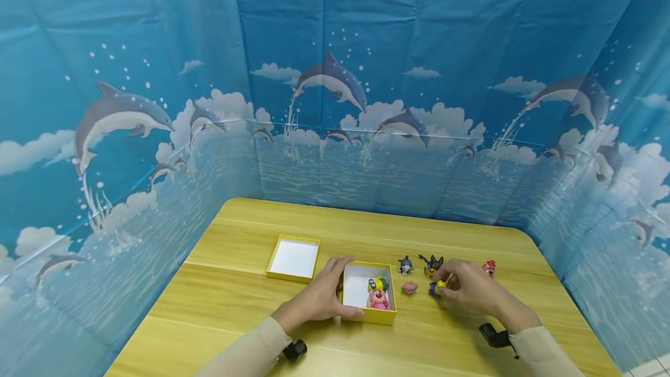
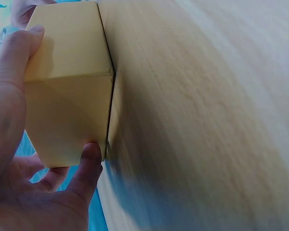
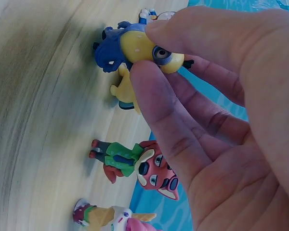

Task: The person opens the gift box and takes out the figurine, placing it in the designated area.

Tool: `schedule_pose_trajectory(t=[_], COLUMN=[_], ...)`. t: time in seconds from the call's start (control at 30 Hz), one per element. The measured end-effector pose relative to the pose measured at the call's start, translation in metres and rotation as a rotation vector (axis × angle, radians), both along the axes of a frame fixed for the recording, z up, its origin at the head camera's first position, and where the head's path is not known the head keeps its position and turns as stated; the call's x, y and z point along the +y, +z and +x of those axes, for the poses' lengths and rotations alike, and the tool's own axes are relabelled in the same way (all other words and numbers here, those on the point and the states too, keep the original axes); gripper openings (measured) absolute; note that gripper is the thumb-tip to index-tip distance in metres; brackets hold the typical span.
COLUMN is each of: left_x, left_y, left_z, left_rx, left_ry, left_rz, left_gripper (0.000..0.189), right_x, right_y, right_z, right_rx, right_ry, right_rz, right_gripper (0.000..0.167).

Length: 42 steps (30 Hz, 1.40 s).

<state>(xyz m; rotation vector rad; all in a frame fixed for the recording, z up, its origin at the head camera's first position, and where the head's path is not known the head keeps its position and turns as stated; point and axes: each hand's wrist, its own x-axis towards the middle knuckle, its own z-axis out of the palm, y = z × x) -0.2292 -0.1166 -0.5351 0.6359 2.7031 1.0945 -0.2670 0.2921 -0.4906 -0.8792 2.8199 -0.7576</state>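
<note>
My left hand grips an open yellow box, thumb at its near side and fingers along the left and far sides. Inside lie a pink bear figure and a yellow minion figure. My right hand pinches a one-eyed minion figure in blue between thumb and index finger, close over the table. Beyond it in the right wrist view stand a fox figure in a green shirt and an ice-cream-like figure.
A yellow box lid, white inside, lies left of the box on the wooden table. Right of the box are a small pink figure, a grey-blue figure and a dark-eared figure. A red-and-white figure stands farther right. A dolphin-print curtain surrounds the table.
</note>
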Motion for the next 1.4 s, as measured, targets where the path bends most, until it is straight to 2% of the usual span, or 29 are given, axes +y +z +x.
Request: schedule_pose_trajectory(t=[0.3, 0.67, 1.1, 1.4], left_x=[0.0006, 0.0003, -0.0010, -0.0009], left_y=[-0.0010, 0.0005, -0.0001, -0.0005], left_z=[-0.0002, -0.0014, -0.0022, -0.0036], left_rx=[0.013, 0.006, 0.006, 0.021], left_ry=[-0.001, -0.004, -0.008, -0.008], left_rz=[-0.011, -0.007, -0.004, -0.014], left_gripper=[0.129, 0.129, 0.129, 0.128], right_x=[0.0018, 0.0019, 0.0018, 0.0013], right_y=[-0.0026, -0.0016, 0.0000, 0.0025], right_z=[0.0002, 0.0000, 0.0012, 0.0036], right_rx=[-0.038, -0.041, -0.035, 0.004], right_ry=[0.005, 0.001, 0.008, -0.001], right_rz=[-0.006, 0.009, 0.020, -0.002], right_gripper=[0.016, 0.019, 0.020, 0.020])
